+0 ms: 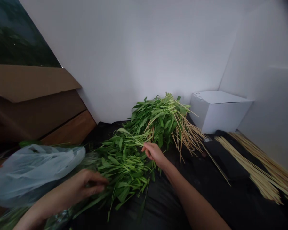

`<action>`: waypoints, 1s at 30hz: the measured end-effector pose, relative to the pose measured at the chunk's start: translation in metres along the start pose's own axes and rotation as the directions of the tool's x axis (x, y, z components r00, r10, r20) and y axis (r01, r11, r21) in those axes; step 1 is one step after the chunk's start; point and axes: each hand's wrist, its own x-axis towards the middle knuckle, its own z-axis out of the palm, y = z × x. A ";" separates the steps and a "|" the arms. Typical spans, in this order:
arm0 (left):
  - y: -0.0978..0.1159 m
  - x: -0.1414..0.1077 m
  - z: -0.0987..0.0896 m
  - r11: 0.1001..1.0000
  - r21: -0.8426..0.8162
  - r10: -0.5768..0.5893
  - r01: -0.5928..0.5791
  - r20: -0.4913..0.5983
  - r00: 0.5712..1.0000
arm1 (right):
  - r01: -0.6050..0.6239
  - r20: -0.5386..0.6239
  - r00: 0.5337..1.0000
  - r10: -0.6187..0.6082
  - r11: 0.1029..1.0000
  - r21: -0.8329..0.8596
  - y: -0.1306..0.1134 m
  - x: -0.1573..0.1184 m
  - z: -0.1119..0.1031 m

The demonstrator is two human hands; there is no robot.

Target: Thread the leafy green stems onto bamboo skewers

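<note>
My right hand [154, 151] is closed in a pinch on a green leafy stem, whose leaf end reaches up and left over the pile. A heap of loose leafy greens [124, 171] lies beneath and to the left of it. My left hand [92, 182] is at the left edge of this heap, slightly blurred, thumb and fingers a little apart, with nothing visible between them. Behind, greens in bunches [158, 111] are stacked against the wall, with thin wooden sticks [186, 131] poking out toward the right.
On the left are a pale plastic bag [36, 172] and an open cardboard box [36, 108]. A white box [223, 110] stands at the back right. Long thin sticks [252, 169] lie beside a dark flat object [227, 158] on the black sheet [168, 204].
</note>
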 end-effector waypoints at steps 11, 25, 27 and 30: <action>0.035 0.098 0.109 0.781 0.564 0.383 -0.267 -0.095 0.919 | 0.230 0.085 0.973 -0.215 0.873 -0.431 0.002 -0.005 0.009; 0.037 0.117 0.112 0.875 0.414 0.303 -0.253 -0.058 0.951 | 0.144 0.123 0.985 -0.122 0.972 -0.184 -0.001 -0.006 0.010; 0.039 0.120 0.115 0.946 0.254 0.227 -0.201 -0.075 0.971 | 0.111 0.112 0.989 -0.100 0.989 -0.096 -0.003 -0.006 0.009; 0.041 0.125 0.120 0.994 -0.052 0.098 -0.101 -0.065 0.993 | 0.077 0.106 0.991 -0.080 0.997 0.031 -0.007 -0.008 0.010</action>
